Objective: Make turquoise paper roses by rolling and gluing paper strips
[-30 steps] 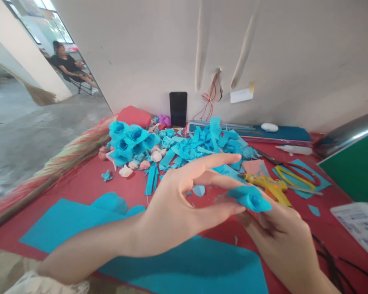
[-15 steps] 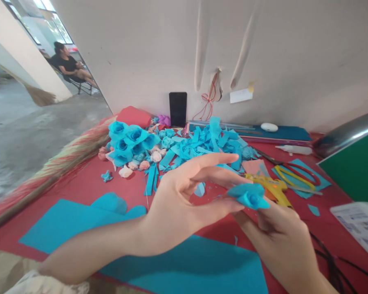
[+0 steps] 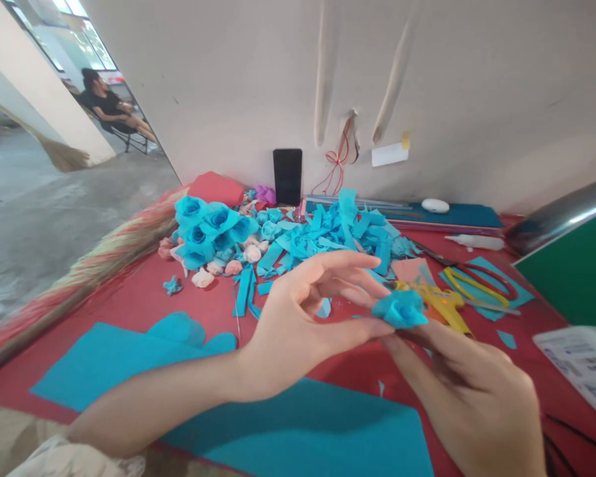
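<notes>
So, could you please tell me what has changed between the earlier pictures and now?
The right hand has shifted rightward, and the left hand's index fingertip has drawn slightly left. The blue paper flower has turned and risen a little in view; nothing was let go. The yellow glue gun, scissors and black phone stayed put.

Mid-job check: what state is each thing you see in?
Small blue flower: held by left hand and right hand
Phone: upright, screen dark
Yellow glue gun: lying down; heat cannot be told
Scissors: lying down, not in use
White bottle: on its side
Large blue sheet: flat, partly hidden
Blue scraps: loosely heaped
</notes>
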{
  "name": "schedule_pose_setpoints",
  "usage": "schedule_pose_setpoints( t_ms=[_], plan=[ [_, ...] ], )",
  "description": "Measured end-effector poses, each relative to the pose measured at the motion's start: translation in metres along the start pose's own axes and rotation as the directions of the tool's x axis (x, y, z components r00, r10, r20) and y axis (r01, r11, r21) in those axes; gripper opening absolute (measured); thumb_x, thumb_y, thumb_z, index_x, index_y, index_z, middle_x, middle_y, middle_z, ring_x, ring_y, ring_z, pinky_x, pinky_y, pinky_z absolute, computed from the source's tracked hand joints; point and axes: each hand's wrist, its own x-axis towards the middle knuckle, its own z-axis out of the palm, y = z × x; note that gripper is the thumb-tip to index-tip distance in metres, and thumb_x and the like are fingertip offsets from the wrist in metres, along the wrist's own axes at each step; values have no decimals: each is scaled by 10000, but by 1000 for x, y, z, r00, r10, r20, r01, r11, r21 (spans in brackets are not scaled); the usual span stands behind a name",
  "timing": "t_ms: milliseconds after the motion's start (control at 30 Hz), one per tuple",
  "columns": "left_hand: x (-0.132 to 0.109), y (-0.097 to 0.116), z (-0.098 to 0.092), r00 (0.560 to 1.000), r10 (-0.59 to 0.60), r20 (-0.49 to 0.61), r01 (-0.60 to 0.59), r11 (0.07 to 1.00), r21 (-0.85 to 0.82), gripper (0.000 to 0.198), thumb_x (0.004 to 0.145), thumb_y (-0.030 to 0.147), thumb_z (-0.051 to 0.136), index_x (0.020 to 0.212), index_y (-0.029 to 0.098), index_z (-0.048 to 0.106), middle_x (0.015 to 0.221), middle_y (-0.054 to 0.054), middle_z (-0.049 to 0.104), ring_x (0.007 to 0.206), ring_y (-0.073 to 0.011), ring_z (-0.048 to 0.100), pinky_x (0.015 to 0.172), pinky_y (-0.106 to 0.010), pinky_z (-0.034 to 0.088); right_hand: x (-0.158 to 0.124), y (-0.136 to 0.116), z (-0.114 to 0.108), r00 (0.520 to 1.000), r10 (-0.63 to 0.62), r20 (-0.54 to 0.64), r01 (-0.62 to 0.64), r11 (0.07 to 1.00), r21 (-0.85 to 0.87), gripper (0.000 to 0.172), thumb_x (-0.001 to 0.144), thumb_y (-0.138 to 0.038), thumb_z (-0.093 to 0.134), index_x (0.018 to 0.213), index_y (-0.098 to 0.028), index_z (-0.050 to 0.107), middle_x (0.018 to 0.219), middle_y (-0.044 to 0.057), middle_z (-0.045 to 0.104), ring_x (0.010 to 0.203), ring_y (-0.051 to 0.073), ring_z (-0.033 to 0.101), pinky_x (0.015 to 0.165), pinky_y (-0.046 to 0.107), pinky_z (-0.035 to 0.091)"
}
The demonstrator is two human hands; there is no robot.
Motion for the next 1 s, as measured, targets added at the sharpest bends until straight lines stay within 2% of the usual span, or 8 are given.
schedule_pose_setpoints(
  t_ms=[233, 333, 467, 667, 800, 900, 1000],
  plan=[
    [0, -2, -1, 1000, -12, 0, 12, 998, -57, 413, 620, 4, 733, 957, 208, 611, 788, 52, 657, 753, -63, 646, 731, -136, 536, -3, 0, 0, 1000, 27, 4, -27, 999, -25, 133, 853, -329, 514, 761, -310, 609, 541, -112, 606, 340, 56, 485, 344, 98, 382],
    [0, 0, -2, 1000, -15, 26, 18, 994, -109, 308, 710, 62, 680, 974, 206, 612, 827, 31, 660, 761, -73, 645, 689, -147, 544, -1, -1, -3, 999, 42, 19, -43, 998, 37, 102, 844, -335, 537, 812, -322, 633, 634, -107, 653, 414, 69, 559, 421, 84, 456],
    [1, 4, -2, 999, -53, 2, 53, 993, -107, 167, 801, 104, 595, 937, 196, 627, 808, 10, 680, 772, -78, 646, 699, -149, 536, 0, -4, -8, 992, 63, 106, -79, 984, 157, 133, 813, -209, 576, 830, -319, 648, 757, -120, 683, 595, 72, 646, 597, 54, 496],
    [4, 5, -1, 994, -101, 37, 106, 982, -155, 291, 644, 54, 721, 885, 179, 617, 759, 5, 694, 717, -131, 682, 605, -183, 581, -2, -6, -11, 998, 32, 62, -39, 993, 111, 88, 828, -275, 554, 773, -304, 616, 620, -122, 646, 435, 45, 577, 450, 37, 446],
    [1, 4, 0, 996, -74, 59, 82, 984, -157, 299, 626, 19, 726, 849, 196, 635, 764, 23, 698, 750, -135, 686, 640, -209, 593, -3, -7, -11, 998, 3, 56, -7, 998, 67, 114, 830, -262, 551, 727, -274, 598, 531, -107, 594, 347, 41, 496, 363, 73, 393],
    [-1, 2, 0, 997, -37, 69, 47, 988, -146, 299, 630, 6, 723, 842, 205, 654, 789, 30, 696, 776, -126, 680, 688, -214, 583, -3, -8, -10, 998, 34, 61, -37, 998, 55, 207, 823, -328, 552, 646, -246, 620, 426, -70, 514, 289, 70, 413, 284, 139, 340],
    [-2, 1, 0, 997, -8, 78, 19, 989, -143, 303, 640, 10, 719, 855, 216, 667, 804, 35, 689, 784, -110, 667, 703, -206, 567, -1, -11, -8, 996, 76, 53, -80, 995, 57, 313, 823, -440, 523, 631, -234, 661, 403, -31, 478, 331, 110, 452, 297, 175, 372]
  ],
)
